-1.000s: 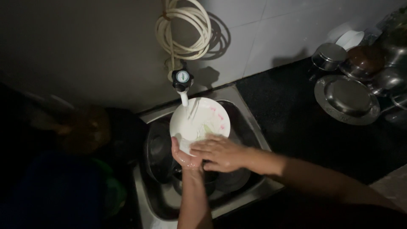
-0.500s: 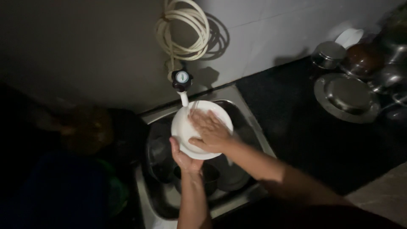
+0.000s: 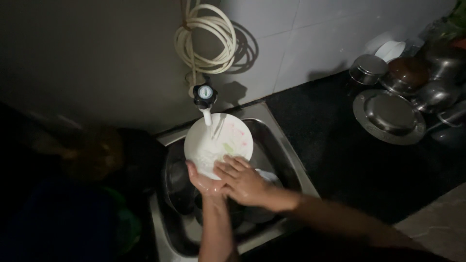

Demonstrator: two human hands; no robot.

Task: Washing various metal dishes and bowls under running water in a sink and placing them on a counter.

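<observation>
A white plate (image 3: 218, 143) is held tilted under the running tap (image 3: 205, 97) at the centre of the frame, over a steel sink (image 3: 286, 160) crowded with dark pots. The left hand (image 3: 204, 179) cups the plate's lower rim from beneath, fingers clasped around its edge; the right hand (image 3: 242, 179) lies flat and unclenched across the lower face, fingers spread on the wet surface, gripping nothing. The plate sits just above both hands, its upper edge nearly touching the spout. The risk, as it looks: a wet, possibly soapy rim held by one hand alone could slip and drop onto the metal pots below, chipping it, or knock against the tap. Dim light adds to that. At upper right, steel dishes (image 3: 388, 116) rest on the black table (image 3: 335, 155), well apart.
</observation>
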